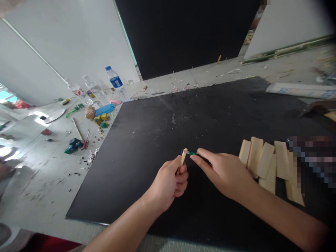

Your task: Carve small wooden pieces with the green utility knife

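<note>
My left hand (168, 183) is closed around a short strip of pale wood or bamboo (184, 157), which stands up at a tilt above the fist. Facing it, my right hand (228, 171) pinches a small green-handled knife (192, 153) between thumb and fingers. The tip of this knife meets the upper end of the strip. Most of its handle is hidden inside my right hand. Both hands are over a black board (126, 168). To the right of my right hand lie several flat pale wooden pieces (265, 160), some overlapping.
Three plastic bottles (115, 81) stand beyond the board's far left corner. Left of the board are small yellow and green blocks (104, 117), a red-handled screwdriver (86, 142) and scraps. A curved dark tool (319, 106) and a white roll (296, 89) lie at right.
</note>
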A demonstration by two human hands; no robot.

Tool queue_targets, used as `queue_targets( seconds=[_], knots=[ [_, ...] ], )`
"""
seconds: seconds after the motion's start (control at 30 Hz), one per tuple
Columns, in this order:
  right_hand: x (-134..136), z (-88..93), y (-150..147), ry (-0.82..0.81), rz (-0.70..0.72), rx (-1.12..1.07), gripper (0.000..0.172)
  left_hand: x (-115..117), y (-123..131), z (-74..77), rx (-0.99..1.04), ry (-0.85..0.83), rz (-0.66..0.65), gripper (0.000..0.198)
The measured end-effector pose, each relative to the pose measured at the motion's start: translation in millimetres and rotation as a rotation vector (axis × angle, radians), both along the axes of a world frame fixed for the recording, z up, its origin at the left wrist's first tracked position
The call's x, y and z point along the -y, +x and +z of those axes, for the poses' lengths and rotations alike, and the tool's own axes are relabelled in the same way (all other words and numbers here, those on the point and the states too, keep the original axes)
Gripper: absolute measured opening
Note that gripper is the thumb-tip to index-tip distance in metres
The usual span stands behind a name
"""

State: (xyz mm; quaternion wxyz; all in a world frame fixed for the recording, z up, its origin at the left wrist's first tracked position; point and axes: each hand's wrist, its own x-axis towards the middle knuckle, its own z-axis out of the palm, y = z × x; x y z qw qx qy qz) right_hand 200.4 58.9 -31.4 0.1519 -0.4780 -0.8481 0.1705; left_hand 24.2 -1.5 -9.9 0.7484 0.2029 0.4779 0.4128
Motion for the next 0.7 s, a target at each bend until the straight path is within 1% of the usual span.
queue_targets(
  seconds=[0.17,0.27,0.37,0.43,0.57,0.7],
  knots=[
    [-1.7,-2.8,-6.8,0.018,-0.043,0.071,0.056,-2.3,-3.7,0.2,-0.004,-0.041,0.012,0.039],
    [-7.4,-4.7,-7.0,-0.003,-0.062,0.048,0.056,-2.0,-3.7,0.9,0.009,-0.041,-0.011,0.039],
    [-15.8,-4.4,-1.4,-0.016,-0.173,0.002,0.056,0.7,-0.9,2.3,0.027,-0.026,-0.057,0.038],
    [-18.6,-2.8,2.4,0.005,-0.228,-0.021,0.055,1.8,-0.7,2.2,0.029,-0.005,-0.059,0.038],
    [-11.8,0.6,1.1,0.062,-0.132,-0.09,0.053,0.1,-6.2,-0.8,0.007,0.049,0.024,0.038],
    [0.2,3.0,-3.8,0.104,-0.046,-0.126,0.049,-0.7,-8.8,-2.3,-0.009,0.089,0.05,0.038]
  ],
)
